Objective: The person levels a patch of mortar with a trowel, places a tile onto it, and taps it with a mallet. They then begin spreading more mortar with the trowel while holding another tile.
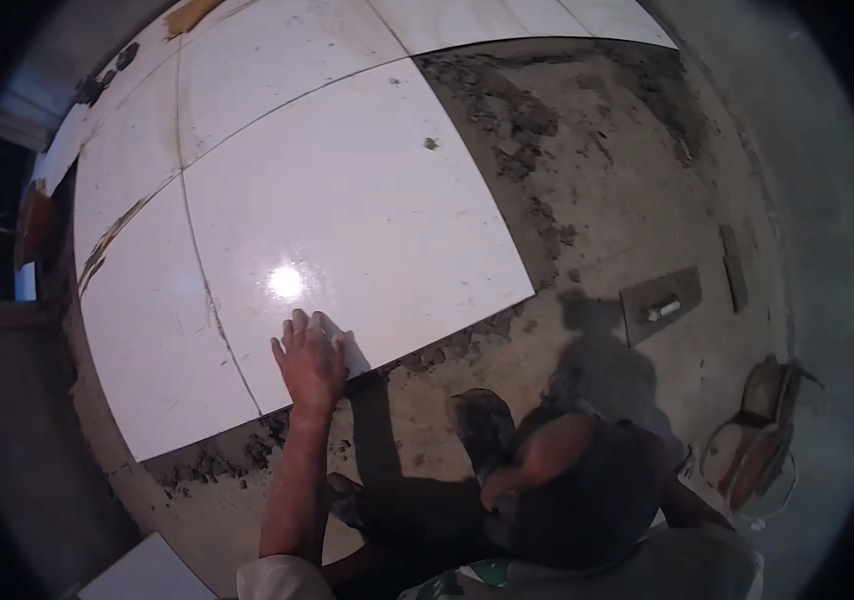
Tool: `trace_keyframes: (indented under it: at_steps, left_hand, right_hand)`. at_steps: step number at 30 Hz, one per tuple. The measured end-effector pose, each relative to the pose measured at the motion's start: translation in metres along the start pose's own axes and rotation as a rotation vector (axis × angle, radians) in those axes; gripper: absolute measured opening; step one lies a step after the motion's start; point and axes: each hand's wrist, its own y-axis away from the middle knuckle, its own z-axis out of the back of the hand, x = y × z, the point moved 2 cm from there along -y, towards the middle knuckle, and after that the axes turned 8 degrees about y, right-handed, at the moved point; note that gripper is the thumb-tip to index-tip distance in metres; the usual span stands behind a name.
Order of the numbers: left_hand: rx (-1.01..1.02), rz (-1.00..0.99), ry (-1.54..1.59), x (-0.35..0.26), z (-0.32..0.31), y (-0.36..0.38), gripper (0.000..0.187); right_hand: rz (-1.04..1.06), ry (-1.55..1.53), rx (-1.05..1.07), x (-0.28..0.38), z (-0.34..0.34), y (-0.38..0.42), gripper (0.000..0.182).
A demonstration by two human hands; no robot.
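My left hand lies palm down near the front edge of a large white tile, its fingers spread on the surface with nothing in them. A bright reflection shines just beyond the fingertips. My right hand appears to be by my bent knee, in dim light, and its fingers cannot be made out clearly. Grey crumbly mortar shows along the tile's front edge and also at its right side. A narrower white tile adjoins on the left, with a dark joint between them.
A flat trowel lies on the rough floor at the right, beside a narrow strip. Further down is a bucket-like container. A reddish container stands at the left, and a white tile corner shows at the bottom.
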Motion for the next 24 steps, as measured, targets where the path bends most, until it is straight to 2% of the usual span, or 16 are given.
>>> trace_keyframes:
  at_steps: [1, 2, 4, 5, 7, 8, 9, 10, 12, 13, 15, 17, 18, 20, 22, 24]
  left_hand:
    - [0.017, 0.017, -0.016, -0.007, 0.005, -0.003, 0.045]
    - [0.021, 0.011, -0.002, -0.006, 0.007, -0.007, 0.045]
    - [0.054, 0.006, 0.187, -0.007, 0.01, -0.015, 0.041]
    - [0.059, 0.071, 0.151, -0.019, 0.02, -0.018, 0.042]
    - [0.033, 0.035, 0.239, -0.012, 0.016, -0.019, 0.043]
    - [0.001, 0.006, 0.326, -0.008, 0.016, -0.018, 0.044]
    - [-0.053, -0.008, 0.321, -0.011, 0.017, -0.016, 0.044]
    - [-0.06, -0.011, 0.323, -0.017, 0.017, -0.015, 0.044]
    - [0.019, -0.027, 0.368, -0.027, 0.019, -0.006, 0.04]
    - [-0.059, -0.134, 0.424, -0.029, 0.012, 0.001, 0.034]
    - [0.008, -0.138, 0.398, -0.047, 0.017, 0.011, 0.033]
    - [0.072, -0.113, 0.385, -0.057, 0.015, 0.02, 0.03]
    - [0.071, -0.095, 0.38, -0.059, 0.016, 0.022, 0.03]
    - [0.04, -0.054, 0.482, -0.061, 0.019, 0.025, 0.026]
    - [0.028, -0.043, 0.461, -0.055, 0.017, 0.029, 0.027]
    - [0.116, 0.024, 0.397, -0.052, 0.018, 0.03, 0.025]
  right_hand:
    - [0.024, -0.088, -0.056, -0.011, -0.025, -0.002, 0.037]
    - [0.052, -0.17, -0.116, 0.055, -0.053, 0.0, 0.037]
    - [0.105, -0.329, -0.245, -0.023, -0.07, -0.031, 0.038]
    - [0.134, -0.417, -0.312, -0.051, -0.094, -0.034, 0.039]
    - [0.316, 0.172, -0.53, 0.03, -0.015, -0.028, 0.038]
    - [0.329, -0.002, -0.389, 0.057, 0.007, -0.054, 0.041]
    - [0.48, 0.034, -0.553, 0.065, -0.008, -0.095, 0.043]
    - [0.397, -0.167, -0.49, 0.124, 0.058, -0.079, 0.043]
    - [0.739, -0.052, -1.089, 0.173, 0.083, -0.109, 0.039]
    - [0.686, -0.132, -1.041, 0.193, 0.096, -0.121, 0.032]
    - [0.631, -0.217, -0.986, 0.207, 0.11, -0.137, 0.026]
    - [0.509, -0.066, -0.915, 0.209, 0.113, -0.154, 0.019]
    - [0.525, -0.065, -0.903, 0.205, 0.107, -0.172, 0.019]
    - [0.497, -0.188, -0.712, 0.19, 0.078, -0.208, 0.017]
    - [0.528, -0.15, -0.744, 0.204, 0.099, -0.173, 0.014]
    - [0.567, -0.118, -0.795, 0.215, 0.105, -0.162, 0.013]
